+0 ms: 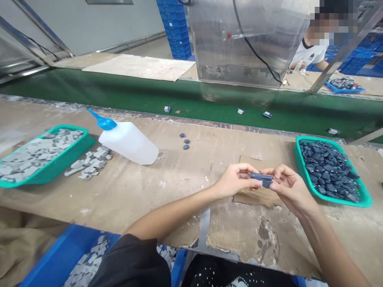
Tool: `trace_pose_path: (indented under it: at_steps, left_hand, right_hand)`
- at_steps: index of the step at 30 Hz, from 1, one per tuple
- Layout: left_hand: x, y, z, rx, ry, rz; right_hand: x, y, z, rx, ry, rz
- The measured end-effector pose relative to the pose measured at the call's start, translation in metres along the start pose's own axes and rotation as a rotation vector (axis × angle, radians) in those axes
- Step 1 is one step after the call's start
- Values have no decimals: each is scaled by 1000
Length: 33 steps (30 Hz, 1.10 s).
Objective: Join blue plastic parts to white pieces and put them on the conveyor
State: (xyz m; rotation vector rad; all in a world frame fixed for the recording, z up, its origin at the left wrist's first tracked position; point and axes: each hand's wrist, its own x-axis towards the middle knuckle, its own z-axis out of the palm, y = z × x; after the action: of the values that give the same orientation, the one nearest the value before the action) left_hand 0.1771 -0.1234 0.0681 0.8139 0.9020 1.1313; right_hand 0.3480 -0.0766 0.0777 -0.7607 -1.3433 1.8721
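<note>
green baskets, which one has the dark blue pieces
The green plastic basket beside the right hand: it alone holds dark blue pieces. The other green plastic basket, at the far left, holds flat grey pieces.

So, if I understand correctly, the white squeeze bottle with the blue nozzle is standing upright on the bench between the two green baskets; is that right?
Not quite: the head view shows the white squeeze bottle lying on its side on the bench, not standing upright. The rest of your statement holds.

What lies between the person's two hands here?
The head view shows dark blue pieces, with a small white patch at their middle, pinched between the fingertips of the left hand and right hand.
</note>
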Motion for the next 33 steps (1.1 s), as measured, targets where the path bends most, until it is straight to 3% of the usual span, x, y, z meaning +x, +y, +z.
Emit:
trace_pose_path:
  at_steps: [4, 10, 17, 24, 33]
  left_hand:
    - [-7, 5, 8, 21, -25, -11]
    - [-17, 10, 16, 86, -1, 10]
    - [-26, 2, 27, 22, 89, -35]
    - [-35, -2, 37, 45, 116, 20]
    - [-46, -7, 38, 195, 49, 151]
  right_hand:
    - [-5, -4, 1, 81, -106, 58]
    - [-10, -2, -4, 93, -155, 167]
    - [-18, 6, -4, 61, -137, 110]
    - [-28, 3, 7, 55, -73, 69]
    - [-36, -2, 9, 81, -176, 78]
